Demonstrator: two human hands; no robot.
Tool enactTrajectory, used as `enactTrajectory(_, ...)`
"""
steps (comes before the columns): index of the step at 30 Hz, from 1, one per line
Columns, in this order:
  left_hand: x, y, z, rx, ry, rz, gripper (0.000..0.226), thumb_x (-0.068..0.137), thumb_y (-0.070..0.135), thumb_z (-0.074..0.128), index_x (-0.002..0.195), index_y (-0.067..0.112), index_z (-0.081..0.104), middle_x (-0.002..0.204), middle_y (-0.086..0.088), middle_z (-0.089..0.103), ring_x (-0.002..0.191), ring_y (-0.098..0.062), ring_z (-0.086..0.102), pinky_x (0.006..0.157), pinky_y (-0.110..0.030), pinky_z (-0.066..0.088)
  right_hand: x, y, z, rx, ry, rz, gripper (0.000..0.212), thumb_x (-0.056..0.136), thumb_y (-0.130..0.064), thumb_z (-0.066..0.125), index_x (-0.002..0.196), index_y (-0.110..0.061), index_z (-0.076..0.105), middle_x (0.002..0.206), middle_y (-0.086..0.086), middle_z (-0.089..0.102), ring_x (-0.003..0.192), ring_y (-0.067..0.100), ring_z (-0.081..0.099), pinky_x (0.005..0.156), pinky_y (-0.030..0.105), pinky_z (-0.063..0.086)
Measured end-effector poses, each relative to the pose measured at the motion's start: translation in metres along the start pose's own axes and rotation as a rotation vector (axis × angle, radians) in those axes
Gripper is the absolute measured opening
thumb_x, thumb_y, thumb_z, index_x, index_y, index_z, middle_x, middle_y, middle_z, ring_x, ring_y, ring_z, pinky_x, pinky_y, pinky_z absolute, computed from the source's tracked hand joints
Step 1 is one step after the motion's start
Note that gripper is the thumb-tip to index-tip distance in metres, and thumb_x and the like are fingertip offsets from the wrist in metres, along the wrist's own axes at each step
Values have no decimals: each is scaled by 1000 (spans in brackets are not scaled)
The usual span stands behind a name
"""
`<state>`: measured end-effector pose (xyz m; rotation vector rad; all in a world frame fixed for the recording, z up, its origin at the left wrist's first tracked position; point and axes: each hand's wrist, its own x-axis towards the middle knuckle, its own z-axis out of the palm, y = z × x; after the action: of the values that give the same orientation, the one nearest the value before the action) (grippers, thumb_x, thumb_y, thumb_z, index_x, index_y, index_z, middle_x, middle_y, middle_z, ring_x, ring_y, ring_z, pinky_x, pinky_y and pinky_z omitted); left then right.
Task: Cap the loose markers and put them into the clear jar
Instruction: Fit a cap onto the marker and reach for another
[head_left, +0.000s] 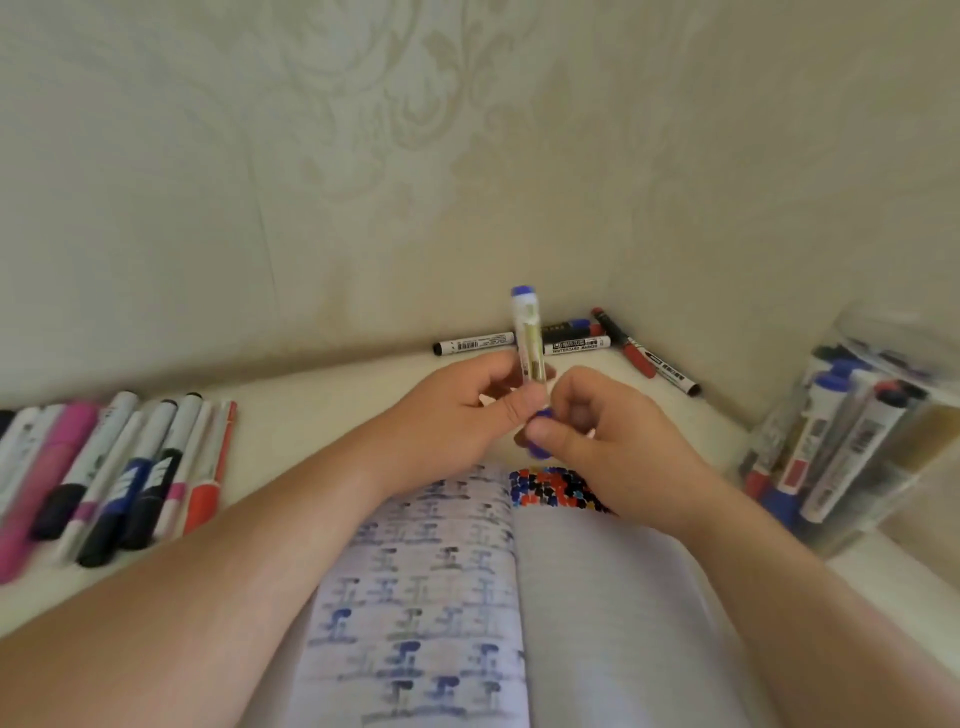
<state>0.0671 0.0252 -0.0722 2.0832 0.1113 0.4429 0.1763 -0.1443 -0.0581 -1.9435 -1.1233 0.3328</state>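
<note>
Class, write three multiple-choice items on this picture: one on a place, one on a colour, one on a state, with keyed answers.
1. Where does the clear jar stand?
A. at the right edge
B. at the left edge
C. on the notebook

2. What colour is the cap under the held marker?
A. red
B. blue
C. green

3. How is the held marker oriented?
A. lying flat
B. inside the jar
C. upright

Answers: 1 A, the jar sits at the right, holding markers. 2 B, the right hand pinches a blue cap. 3 C, the left hand grips it upright above the notebook.
</note>
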Motion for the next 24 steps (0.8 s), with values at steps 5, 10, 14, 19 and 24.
enactTrajectory(5, -10, 7, 3, 107, 30, 92, 15, 109, 38, 42, 112, 27, 53, 90, 17, 70, 85, -4, 65, 79, -24, 52, -2, 9, -9, 31, 153, -64, 51, 73, -77, 69, 82, -28, 58, 68, -11, 61, 59, 12, 49, 54, 22, 43)
enactTrajectory(10, -11, 17, 11, 264, -100, 141, 19, 106, 50, 41, 120, 48, 54, 99, 20, 70, 86, -2, 65, 77, -24, 51, -6, 2, 1, 384, -8, -145, 41, 98, -48, 67, 131, -24, 60, 60, -16, 51, 53, 0, 46, 52, 12, 38)
enactTrajectory(14, -15, 25, 19, 241, -163, 132, 15, 102, 54, 43, 113, 62, 49, 96, 36, 68, 96, 10, 66, 81, -10, 44, -14, -9, 5, 476, -9, -134, 35, 101, -34, 52, 129, -19, 67, 61, -18, 60, 56, -1, 57, 54, 11, 43)
enactTrajectory(19, -15, 17, 11, 208, -163, 27, 43, 86, 78, 48, 117, 54, 30, 85, 17, 64, 69, -3, 57, 70, -30, 50, -20, -15, -27, 472, 221, -118, 18, 102, -37, 57, 103, -26, 71, 58, -4, 51, 52, 12, 45, 50, 25, 36)
enactTrajectory(24, -17, 19, 10, 429, -303, 21, 47, 77, 79, 65, 120, 64, 53, 118, 24, 38, 115, 2, 42, 99, -31, 44, -55, -12, -76, 419, 163, -41, 17, 89, -19, 78, 75, -22, 69, 63, 8, 58, 53, 19, 50, 46, 23, 38)
